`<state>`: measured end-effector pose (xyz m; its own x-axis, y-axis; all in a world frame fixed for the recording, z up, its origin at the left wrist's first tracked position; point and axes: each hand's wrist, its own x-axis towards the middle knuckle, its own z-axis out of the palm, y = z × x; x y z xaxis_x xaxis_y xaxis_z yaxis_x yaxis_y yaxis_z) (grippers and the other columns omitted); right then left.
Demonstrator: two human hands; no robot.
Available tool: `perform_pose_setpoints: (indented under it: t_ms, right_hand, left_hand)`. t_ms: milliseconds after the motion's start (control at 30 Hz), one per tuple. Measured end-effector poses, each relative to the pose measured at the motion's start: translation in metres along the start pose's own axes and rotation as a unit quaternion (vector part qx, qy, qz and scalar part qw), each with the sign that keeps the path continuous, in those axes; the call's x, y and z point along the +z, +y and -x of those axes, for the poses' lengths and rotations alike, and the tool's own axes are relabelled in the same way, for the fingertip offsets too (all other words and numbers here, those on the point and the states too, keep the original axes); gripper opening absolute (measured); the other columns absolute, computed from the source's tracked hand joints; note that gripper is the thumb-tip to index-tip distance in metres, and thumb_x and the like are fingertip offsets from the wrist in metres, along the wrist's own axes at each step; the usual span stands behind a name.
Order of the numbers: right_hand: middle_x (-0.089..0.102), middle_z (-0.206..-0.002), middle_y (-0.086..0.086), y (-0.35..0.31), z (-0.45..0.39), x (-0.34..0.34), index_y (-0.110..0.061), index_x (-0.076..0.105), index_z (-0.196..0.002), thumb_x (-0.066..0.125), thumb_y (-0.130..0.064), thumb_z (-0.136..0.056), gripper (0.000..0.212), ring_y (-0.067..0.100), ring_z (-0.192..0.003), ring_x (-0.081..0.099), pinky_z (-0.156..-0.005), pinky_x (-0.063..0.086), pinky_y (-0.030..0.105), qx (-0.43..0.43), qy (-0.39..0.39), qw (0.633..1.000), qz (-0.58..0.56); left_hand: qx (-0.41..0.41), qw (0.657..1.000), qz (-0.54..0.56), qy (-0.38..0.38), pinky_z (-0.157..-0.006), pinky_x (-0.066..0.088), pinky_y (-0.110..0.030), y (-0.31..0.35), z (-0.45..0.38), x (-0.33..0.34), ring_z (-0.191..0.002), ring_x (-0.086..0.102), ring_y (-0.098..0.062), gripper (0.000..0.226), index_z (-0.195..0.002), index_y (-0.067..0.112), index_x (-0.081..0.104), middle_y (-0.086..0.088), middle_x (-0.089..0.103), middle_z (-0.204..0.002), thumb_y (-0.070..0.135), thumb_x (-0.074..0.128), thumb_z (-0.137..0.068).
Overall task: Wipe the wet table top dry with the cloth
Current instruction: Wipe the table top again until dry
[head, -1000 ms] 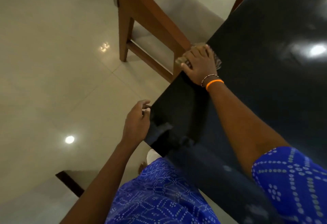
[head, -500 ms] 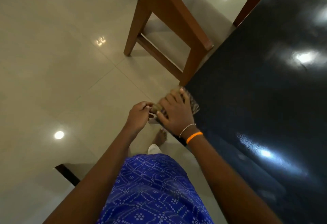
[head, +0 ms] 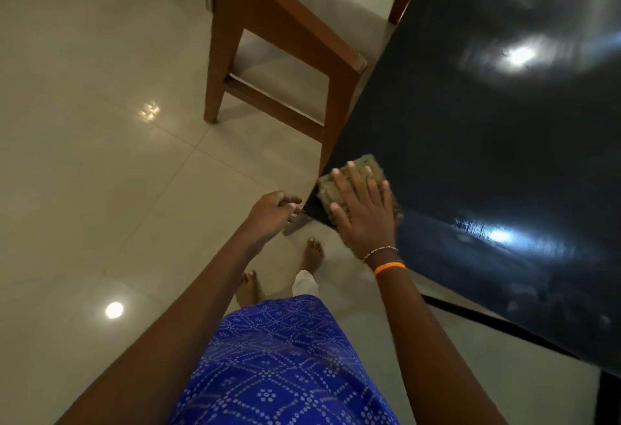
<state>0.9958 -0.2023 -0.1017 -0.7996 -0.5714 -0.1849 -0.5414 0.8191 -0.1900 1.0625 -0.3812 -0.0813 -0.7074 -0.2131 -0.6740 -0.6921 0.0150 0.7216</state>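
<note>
The cloth [head: 339,186], a tan folded pad, lies on the near left corner of the table [head: 487,142], right at its edge. The right hand [head: 364,213] rests flat on top of it, fingers straight and spread, palm pressing down, so only the cloth's far and left parts show around the fingers. The table's top is dark and glossy, with 3 bright light reflections and a streaky wet sheen to the right of the hand. The left hand [head: 274,211] hangs just off the table's corner, beside the cloth, its fingers curled inward; whether they pinch anything I cannot tell. A beaded bracelet [head: 379,251] and an orange band [head: 389,268] circle the right wrist. A wooden chair [head: 279,31] stands against the table's left edge on the pale tiled floor [head: 100,156]. Below, blue patterned clothing [head: 285,364] and 2 bare feet [head: 312,253] show.
</note>
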Motion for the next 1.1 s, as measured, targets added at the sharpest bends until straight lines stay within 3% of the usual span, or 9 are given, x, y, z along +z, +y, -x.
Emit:
perform_pose_setpoints:
  t_ms: [167, 300, 433, 500, 567, 700, 867, 967, 1100]
  right_hand:
    - [0.016, -0.161, 0.000, 0.079, 0.046, -0.011, -0.029, 0.022, -0.151, 0.014, -0.053, -0.086, 0.070, 0.025, -0.148, 0.017, -0.118, 0.009, 0.049, 0.246, 0.054, 0.968, 0.007]
    - [0.014, -0.161, 0.001, 0.112, 0.078, -0.011, -0.027, 0.020, -0.152, 0.033, -0.042, -0.098, 0.057, 0.028, -0.148, 0.012, -0.119, 0.006, 0.052, 0.411, 0.092, 0.906, -0.038]
    - [0.009, -0.162, 0.005, 0.079, 0.062, -0.005, -0.024, 0.015, -0.153, 0.037, -0.037, -0.099, 0.060, 0.030, -0.148, 0.011, -0.119, 0.003, 0.053, 0.493, 0.099, 0.864, -0.033]
    - [0.007, -0.162, 0.006, 0.049, 0.046, -0.001, -0.024, 0.013, -0.154, 0.036, -0.039, -0.098, 0.062, 0.030, -0.148, 0.009, -0.118, 0.003, 0.053, 0.475, 0.090, 0.875, -0.020]
    - [0.006, -0.162, 0.006, 0.014, 0.027, 0.004, -0.025, 0.012, -0.153, 0.036, -0.041, -0.097, 0.063, 0.031, -0.149, 0.006, -0.117, 0.001, 0.054, 0.422, 0.081, 0.903, -0.020]
    - [0.006, -0.162, 0.007, -0.056, -0.009, 0.014, -0.026, 0.013, -0.153, 0.036, -0.042, -0.096, 0.064, 0.031, -0.149, 0.003, -0.117, -0.005, 0.054, 0.265, 0.069, 0.961, -0.034]
    - [0.023, -0.159, 0.002, -0.053, 0.003, 0.017, -0.028, 0.028, -0.150, 0.040, -0.043, -0.094, 0.059, 0.028, -0.148, 0.017, -0.118, 0.006, 0.047, 0.077, 0.065, 0.995, -0.020]
    - [0.031, -0.156, 0.000, -0.010, 0.034, 0.016, -0.030, 0.034, -0.147, 0.040, -0.045, -0.092, 0.058, 0.027, -0.145, 0.025, -0.117, 0.012, 0.045, 0.078, 0.078, 0.994, -0.006]
    - [0.031, -0.156, 0.001, 0.071, 0.091, 0.010, -0.031, 0.034, -0.147, 0.035, -0.046, -0.090, 0.060, 0.027, -0.145, 0.026, -0.116, 0.015, 0.047, 0.159, 0.071, 0.985, -0.005]
  left_hand:
    - [-0.004, 1.000, -0.015, 0.003, -0.090, 0.052, -0.040, 0.009, 0.000, 0.012, -0.094, 0.062, -0.023, 0.023, -0.113, 0.007, 0.055, -0.006, 0.059, -0.092, 0.006, 0.050, -0.091]
    - [0.013, 0.999, -0.030, -0.010, -0.088, 0.052, -0.037, 0.005, -0.004, 0.008, -0.092, 0.063, -0.023, 0.022, -0.112, 0.005, 0.055, -0.008, 0.060, -0.092, 0.004, 0.051, -0.091]
    - [0.030, 0.997, -0.073, -0.003, -0.068, 0.048, -0.026, 0.000, -0.010, 0.005, -0.092, 0.060, -0.020, 0.019, -0.109, 0.012, 0.056, -0.007, 0.062, -0.098, 0.010, 0.054, -0.090]
    - [0.042, 0.995, -0.090, 0.007, -0.057, 0.039, -0.021, -0.002, -0.011, 0.005, -0.088, 0.058, -0.018, 0.017, -0.107, 0.014, 0.057, -0.005, 0.062, -0.094, 0.014, 0.055, -0.089]
    - [0.055, 0.993, -0.105, 0.015, -0.056, 0.039, -0.024, -0.004, -0.012, 0.004, -0.085, 0.059, -0.019, 0.016, -0.104, 0.015, 0.058, -0.005, 0.062, -0.091, 0.017, 0.057, -0.088]
    - [0.073, 0.985, -0.143, 0.056, -0.077, 0.050, -0.038, -0.005, -0.009, 0.007, -0.090, 0.062, -0.025, 0.014, -0.101, 0.017, 0.060, -0.005, 0.065, -0.095, 0.018, 0.059, -0.087]
    - [0.135, 0.940, -0.262, 0.171, -0.078, 0.043, -0.039, -0.003, 0.000, 0.022, -0.093, 0.058, -0.027, 0.019, -0.104, 0.016, 0.057, -0.005, 0.060, -0.106, 0.016, 0.060, -0.085]
    - [0.200, 0.901, -0.336, 0.189, -0.085, 0.036, -0.039, 0.000, 0.010, 0.047, -0.103, 0.051, -0.028, 0.028, -0.106, 0.021, 0.055, -0.005, 0.055, -0.112, 0.016, 0.065, -0.080]
    - [0.291, 0.860, -0.395, 0.139, -0.082, 0.031, -0.034, 0.007, 0.024, 0.105, -0.103, 0.047, -0.023, 0.037, -0.109, 0.027, 0.052, 0.000, 0.053, -0.112, 0.026, 0.070, -0.077]
